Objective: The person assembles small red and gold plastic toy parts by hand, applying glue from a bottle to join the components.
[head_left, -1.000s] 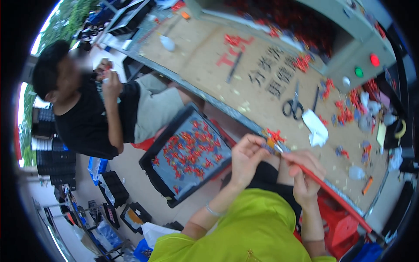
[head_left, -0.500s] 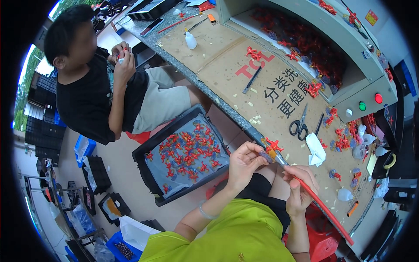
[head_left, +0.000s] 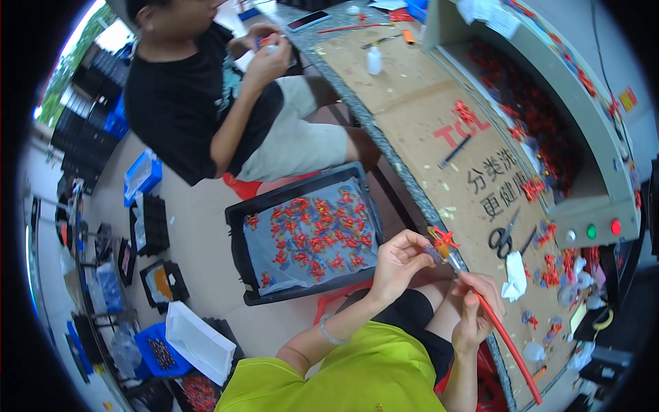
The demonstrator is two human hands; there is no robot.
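Observation:
Between thumb and fingers of my left hand (head_left: 405, 264) is a small plastic figure (head_left: 445, 238), red with yellow and a purplish base. My right hand (head_left: 475, 305) grips a long red-handled brush (head_left: 506, 336). The brush's metal collar points at the figure, and its tip meets or nearly meets it; exactly where they touch is too small to tell. Both hands are close together over my lap at the table's edge. Left of them, a black tray (head_left: 237, 264) lined with pale sheet holds many similar figures (head_left: 309, 237).
The cardboard-covered table (head_left: 412, 96) carries scissors (head_left: 504, 237), a white cloth (head_left: 515, 276), a white bottle (head_left: 374, 60) and loose figures. A grey box machine (head_left: 604, 192) with figures inside stands behind. Another person (head_left: 185, 103) sits at the left, hands on a small piece. Crates (head_left: 147, 220) stand on the floor.
The whole view has swung, so the table and the other person appear farther right. My hands keep the figure and the brush in nearly the same pose.

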